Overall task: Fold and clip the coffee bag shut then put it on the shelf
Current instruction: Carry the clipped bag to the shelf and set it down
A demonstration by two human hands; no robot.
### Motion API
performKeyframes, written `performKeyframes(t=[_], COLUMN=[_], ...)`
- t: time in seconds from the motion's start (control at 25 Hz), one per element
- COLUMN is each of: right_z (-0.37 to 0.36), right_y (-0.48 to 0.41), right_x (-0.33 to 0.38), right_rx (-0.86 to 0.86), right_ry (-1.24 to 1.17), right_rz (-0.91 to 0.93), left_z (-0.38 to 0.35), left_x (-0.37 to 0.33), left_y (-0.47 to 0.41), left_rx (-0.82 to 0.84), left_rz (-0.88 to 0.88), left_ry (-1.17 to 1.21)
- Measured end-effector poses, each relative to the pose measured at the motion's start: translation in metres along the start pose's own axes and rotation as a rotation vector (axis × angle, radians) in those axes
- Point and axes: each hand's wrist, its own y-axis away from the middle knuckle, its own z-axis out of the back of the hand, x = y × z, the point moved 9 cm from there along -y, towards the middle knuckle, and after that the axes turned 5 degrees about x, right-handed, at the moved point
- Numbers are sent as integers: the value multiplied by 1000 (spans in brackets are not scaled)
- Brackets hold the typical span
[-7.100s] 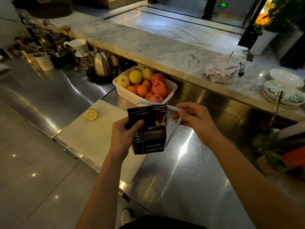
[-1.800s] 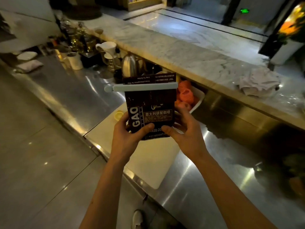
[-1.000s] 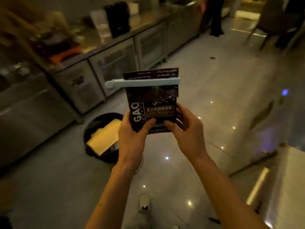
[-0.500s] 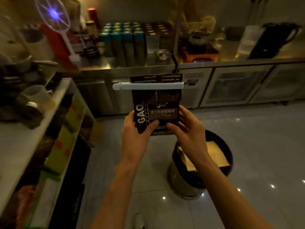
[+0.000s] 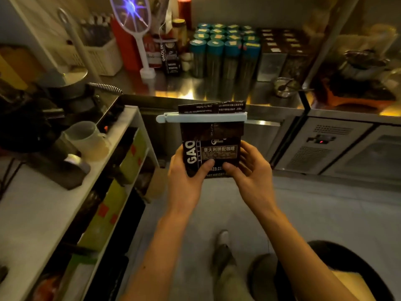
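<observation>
A dark coffee bag [image 5: 211,135] with white "GAO" lettering is held upright in front of me, its top folded over. A pale blue clip [image 5: 200,117] runs across the fold and sticks out to the left. My left hand [image 5: 186,177] grips the bag's lower left corner, thumb on the front. My right hand [image 5: 249,172] holds the lower right corner the same way. Behind the bag lies a steel counter shelf [image 5: 173,85] stocked with goods. A white shelf unit [image 5: 121,148] stands to the left.
On the steel counter stand several teal-lidded canisters [image 5: 223,55], dark boxes [image 5: 275,55], another coffee bag [image 5: 170,56], an electric fly swatter [image 5: 135,29] and a white basket [image 5: 102,55]. A measuring cup [image 5: 86,140] sits on the white unit. A black bin [image 5: 338,272] is at lower right.
I have turned further and stepped closer to the back counter. The bin has slid to the lower right of view. Both hands still hold the clipped bag the same way.
</observation>
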Motion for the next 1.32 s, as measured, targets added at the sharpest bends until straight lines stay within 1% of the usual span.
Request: performKeyframes(t=[0.16, 0.28, 0.4, 0.52, 0.6, 0.72, 0.8, 0.92, 1.08, 1.16, 1.24, 1.32], right_z=[3, 2, -13, -27, -45, -81, -110, -147, -181, -189, -207, -220], right_y=[-122, -204, -280, -353, -408, -498, -557, -632, -690, -701, -744, -777], right_x=[-38, -54, -78, -107, -134, -170, -193, -212, -223, -230, -251, -270], right_rx=[47, 84, 146, 176, 187, 182, 162, 149, 190, 208, 214, 230], right_ry=[-68, -92, -115, -100, -79, -43, -37, 3, 8, 23, 53, 68], right_rz=[-15, -33, -97, -114, -157, -181, -242, -295, -288, -305, -366, -399], left_z=[-24, -37, -36, -39, -38, -24, -10, 9, 25, 28, 33, 36], left_x=[24, 34, 52, 78, 104, 145, 176, 206, 229, 244, 270, 288], left_y=[-108, -182, -254, -325, -382, -478, -543, -622, -681, -694, -738, -769], left_rx=[-84, -98, -145, -132, -115, -111, -84, -67, -45, -49, -51, -56], left_rz=[39, 65, 107, 149, 191, 198, 236, 283, 303, 363, 463, 507], left_ry=[-46, -23, -58, -65, -66, -67, -51, -43, -76, -91, -84, -46])
